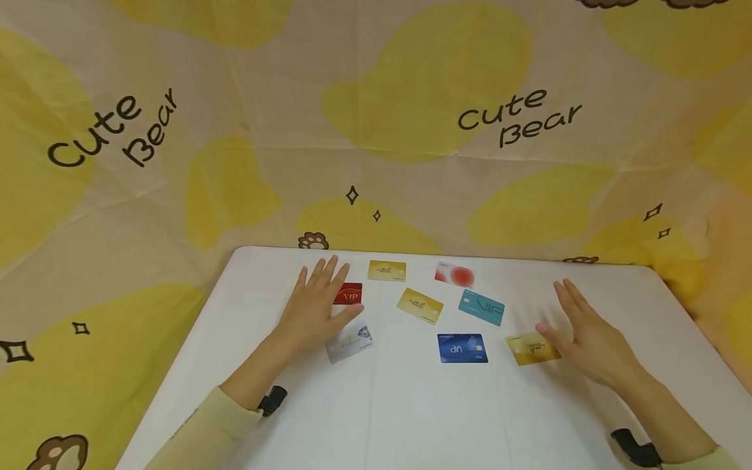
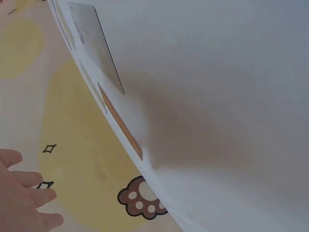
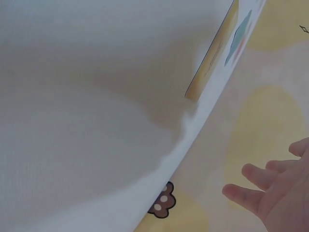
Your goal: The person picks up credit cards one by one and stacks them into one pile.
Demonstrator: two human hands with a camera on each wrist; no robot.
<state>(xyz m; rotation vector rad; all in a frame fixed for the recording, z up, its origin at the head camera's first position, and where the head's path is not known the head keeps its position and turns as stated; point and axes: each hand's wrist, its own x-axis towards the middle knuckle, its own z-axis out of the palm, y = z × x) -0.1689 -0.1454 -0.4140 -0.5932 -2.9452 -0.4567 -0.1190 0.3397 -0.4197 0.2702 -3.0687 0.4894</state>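
In the head view my left hand (image 1: 313, 305) is held with fingers spread, partly covering a red VIP card (image 1: 350, 294) and the corner of a silver card (image 1: 350, 344). My right hand (image 1: 593, 339) is raised with straight fingers, its thumb overlapping a gold card (image 1: 531, 348). Neither hand holds anything. Between them lie a blue VIP card (image 1: 462, 348), a teal VIP card (image 1: 482, 307) and a tilted gold card (image 1: 420, 305). Farther back are another gold card (image 1: 387, 271) and a white card with a red circle (image 1: 455, 274). The cards lie flat, apart from each other.
The cards lie on a white table (image 1: 411, 418) with rounded far corners. A yellow and beige cloth (image 1: 282, 98) printed with "Cute Bear" hangs behind it and along the sides. Dark bands (image 1: 273, 400) sit at both wrists.
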